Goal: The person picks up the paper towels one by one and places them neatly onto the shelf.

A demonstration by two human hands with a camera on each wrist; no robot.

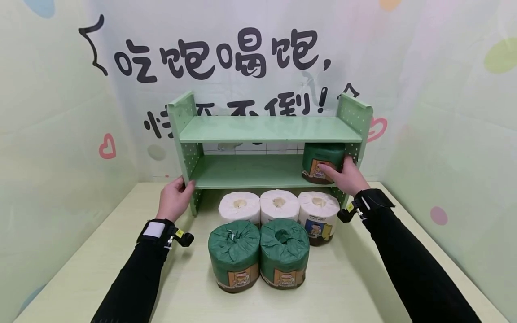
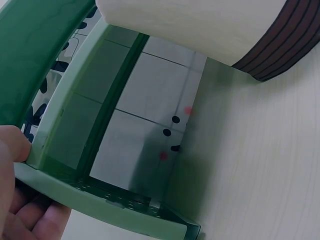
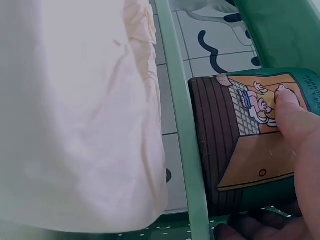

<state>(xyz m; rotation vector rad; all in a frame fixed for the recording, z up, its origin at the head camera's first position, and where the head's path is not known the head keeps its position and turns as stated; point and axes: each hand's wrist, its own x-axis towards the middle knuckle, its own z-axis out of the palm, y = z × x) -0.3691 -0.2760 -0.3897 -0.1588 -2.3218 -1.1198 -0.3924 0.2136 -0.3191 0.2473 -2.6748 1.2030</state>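
Observation:
A green-wrapped toilet paper roll (image 1: pixel 323 162) stands at the right end of the middle shelf of a green rack (image 1: pixel 250 172). My right hand (image 1: pixel 348 176) grips it, thumb across the printed label and fingers round its right side, as the right wrist view also shows. At the rack's lower left, my left hand (image 1: pixel 174 198) holds the side panel, with the thumb inside and the fingers behind it. In the left wrist view the thumb (image 2: pixel 14 142) lies against the shelf corner.
Three white toilet paper rolls (image 1: pixel 278 204) stand in a row before the rack's lower opening. Two green rolls (image 1: pixel 284 255) stand in front of them on the pale table (image 1: pixel 343 291). A printed cloth (image 1: pixel 258 13) hangs behind the rack.

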